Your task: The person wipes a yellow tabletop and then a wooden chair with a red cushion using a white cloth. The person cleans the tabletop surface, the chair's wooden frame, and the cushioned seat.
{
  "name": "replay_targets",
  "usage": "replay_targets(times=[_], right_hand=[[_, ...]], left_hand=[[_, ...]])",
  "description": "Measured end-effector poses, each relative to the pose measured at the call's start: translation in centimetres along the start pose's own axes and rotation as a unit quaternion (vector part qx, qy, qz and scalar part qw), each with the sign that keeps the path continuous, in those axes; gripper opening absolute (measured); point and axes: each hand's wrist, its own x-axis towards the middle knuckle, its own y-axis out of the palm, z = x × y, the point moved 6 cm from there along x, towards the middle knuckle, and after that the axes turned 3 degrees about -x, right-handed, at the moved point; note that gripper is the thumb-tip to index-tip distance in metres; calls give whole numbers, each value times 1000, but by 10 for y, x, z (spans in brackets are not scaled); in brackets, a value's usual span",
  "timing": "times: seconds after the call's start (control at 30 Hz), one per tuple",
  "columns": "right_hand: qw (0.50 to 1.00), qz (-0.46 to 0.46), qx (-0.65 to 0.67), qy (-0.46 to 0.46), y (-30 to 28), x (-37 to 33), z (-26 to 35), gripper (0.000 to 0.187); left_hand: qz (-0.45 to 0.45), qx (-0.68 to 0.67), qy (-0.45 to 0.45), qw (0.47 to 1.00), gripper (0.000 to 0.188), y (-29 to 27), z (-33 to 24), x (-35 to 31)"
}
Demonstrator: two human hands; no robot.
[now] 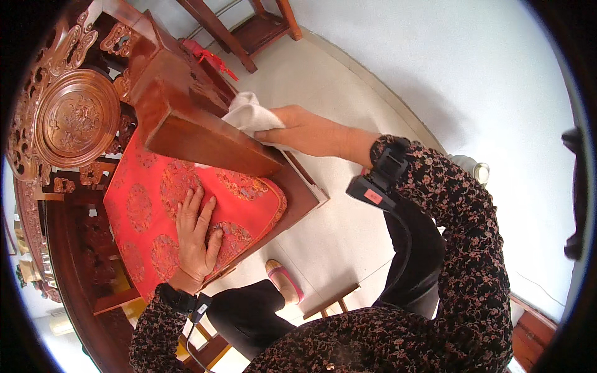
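Note:
My left hand [197,239] lies flat with fingers spread on a red brocade seat cushion [134,248] with round patterned motifs. The cushion rests on a carved dark wooden chair or bench. In my right hand [308,132] is a bunched white cloth [250,115], pressed to the far side of the thick wooden armrest [208,144]. Some of my right fingers are hidden by the cloth. The armrest stands over the cushion's far edge, between my two hands.
A carved backrest with a round panel [78,117] rises at the left. Another wooden piece of furniture [264,31] stands at the back by the white wall [398,56]. A red tasselled item [214,62] hangs behind the armrest. My foot [285,280] is on the tiled floor.

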Motion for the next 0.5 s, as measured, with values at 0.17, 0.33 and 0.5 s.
replay_targets(times=[0.17,0.33,0.5], right_hand=[[954,-120,-109,254,4,-69,-39,41],[941,-161,181,234,66,-91,-111,56],[907,-164,148,358,78,-106,-188,49]], left_hand=[[1,2,0,1000,54,1,2,-1],[-10,1,18,1000,54,2,1,2],[-1,-4,13,1000,54,6,3,2]])
